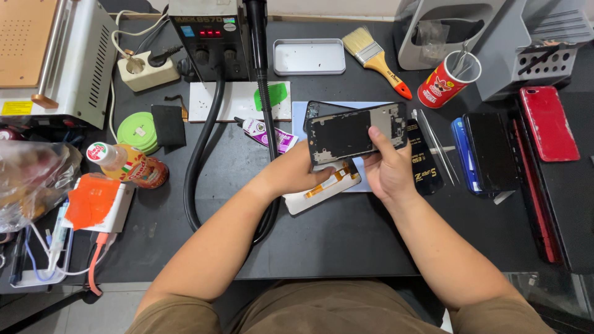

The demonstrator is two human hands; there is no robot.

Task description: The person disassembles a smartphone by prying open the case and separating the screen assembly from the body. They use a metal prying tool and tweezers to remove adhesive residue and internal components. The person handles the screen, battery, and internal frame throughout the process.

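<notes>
Both hands hold a black phone frame [356, 131] with its inner side up, tilted above the dark worktable [334, 235]. My left hand [296, 174] grips its lower left edge from beneath. My right hand [388, 168] grips its lower right part, thumb laid on top. Under the frame lies a white screen panel [322, 192] with an orange flex cable, on a pale blue mat [299, 112].
A hot-air station [209, 37] and its black hose [199, 162] stand to the left. A metal tray [309, 57], a brush [375, 54], a red can [444, 80], tweezers [437, 147], several phones [492, 151] and a red phone back [548, 124] lie around.
</notes>
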